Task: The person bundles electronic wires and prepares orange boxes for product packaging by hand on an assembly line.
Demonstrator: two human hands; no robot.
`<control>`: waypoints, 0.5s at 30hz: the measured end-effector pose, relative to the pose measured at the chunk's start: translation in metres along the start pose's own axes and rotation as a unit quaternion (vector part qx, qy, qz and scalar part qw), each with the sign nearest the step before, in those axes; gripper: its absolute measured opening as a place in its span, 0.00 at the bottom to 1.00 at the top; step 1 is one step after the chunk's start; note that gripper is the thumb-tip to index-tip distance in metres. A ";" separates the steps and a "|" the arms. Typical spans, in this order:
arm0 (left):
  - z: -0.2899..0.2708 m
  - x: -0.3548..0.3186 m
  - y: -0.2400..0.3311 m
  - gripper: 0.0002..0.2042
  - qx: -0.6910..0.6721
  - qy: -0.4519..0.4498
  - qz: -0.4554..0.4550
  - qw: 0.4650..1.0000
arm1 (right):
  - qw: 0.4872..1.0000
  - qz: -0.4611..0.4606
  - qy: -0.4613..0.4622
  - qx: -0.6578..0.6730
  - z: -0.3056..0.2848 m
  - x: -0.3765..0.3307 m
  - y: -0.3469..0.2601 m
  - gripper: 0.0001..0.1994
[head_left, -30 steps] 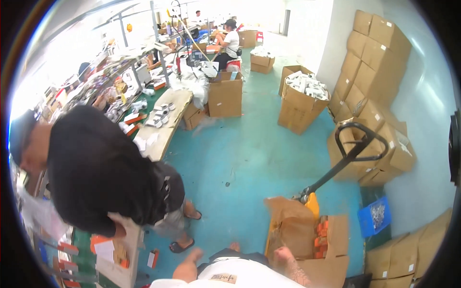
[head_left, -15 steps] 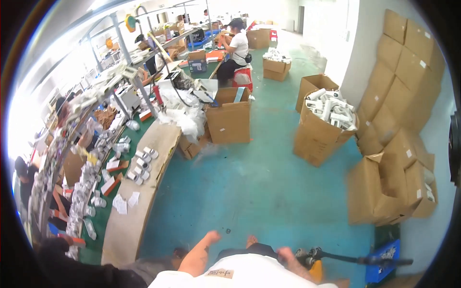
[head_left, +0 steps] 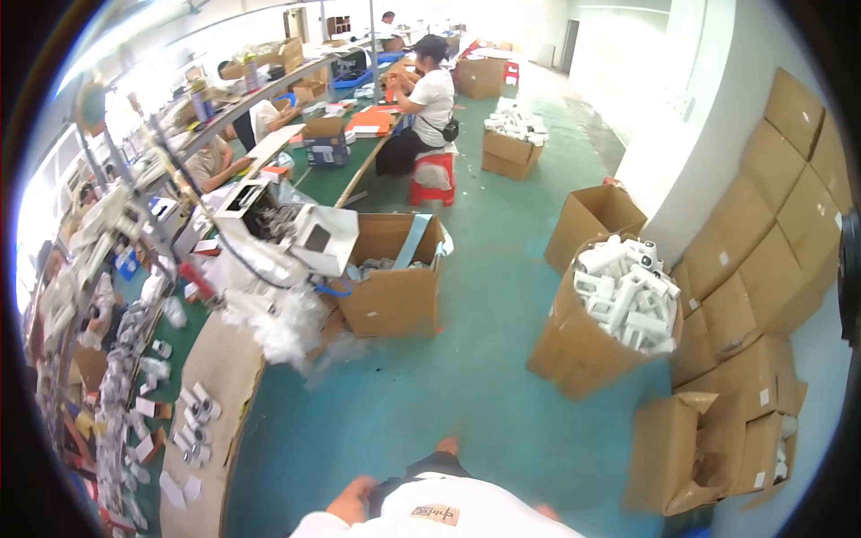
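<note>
- Left hand [head_left: 352, 500]: we see only part of it at the bottom edge, just left of centre, pressed against the white shirt [head_left: 448, 522]. Nothing shows in it, and we cannot tell whether it is wide or closed.
- Right hand: out of view, so we cannot tell its state.
- Nearest thing to the left hand is the bench [head_left: 224, 377], a curved tan top running up the left side of the frame from the lower left.
- Small white parts [head_left: 195, 414] lie in rows on the bench end at lower left, well apart from the hand.
- A heap of clear plastic bags [head_left: 273, 323] spills over the bench edge, left of centre.
- An open carton [head_left: 395, 300] stands on the teal floor [head_left: 466, 386], just beside the bench, near the frame's centre.
- Right of centre is a bulging carton [head_left: 578, 350], filled over its rim with white plastic pieces [head_left: 623, 291].
- An open brown carton [head_left: 668, 448] sits at lower right with its flaps up.
- Stacked cartons [head_left: 762, 233] stand along the wall at the right edge.
- In the upper middle a seated person [head_left: 435, 94] in a white top sits on a red stool [head_left: 430, 184], working at the far bench.
</note>
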State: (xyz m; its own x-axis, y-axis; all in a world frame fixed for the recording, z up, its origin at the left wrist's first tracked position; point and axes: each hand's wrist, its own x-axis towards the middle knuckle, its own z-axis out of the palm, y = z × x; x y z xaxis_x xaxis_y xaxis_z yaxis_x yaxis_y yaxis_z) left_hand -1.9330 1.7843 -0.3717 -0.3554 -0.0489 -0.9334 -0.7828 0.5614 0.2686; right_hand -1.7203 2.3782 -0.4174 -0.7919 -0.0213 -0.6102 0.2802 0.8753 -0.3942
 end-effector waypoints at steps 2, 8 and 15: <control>-0.054 -0.001 0.163 0.15 0.303 0.027 0.084 0.949 | 0.999 -0.026 -0.017 0.021 -0.093 0.022 -0.074 0.12; -0.118 -0.071 0.609 0.15 0.109 0.201 0.455 0.861 | 0.996 -0.056 -0.042 0.059 -0.242 0.176 -0.112 0.12; -0.157 0.035 0.782 0.15 0.123 0.200 0.402 0.885 | 0.992 -0.095 -0.057 0.054 -0.451 0.398 -0.093 0.11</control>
State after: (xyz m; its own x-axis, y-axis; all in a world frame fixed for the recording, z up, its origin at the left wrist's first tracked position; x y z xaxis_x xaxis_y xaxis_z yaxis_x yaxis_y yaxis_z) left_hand -2.6378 2.0920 -0.1574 -0.9377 0.1872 -0.2926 -0.0773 0.7087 0.7012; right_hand -2.3063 2.5058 -0.3138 -0.7710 -0.2401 -0.5898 0.1935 0.7941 -0.5762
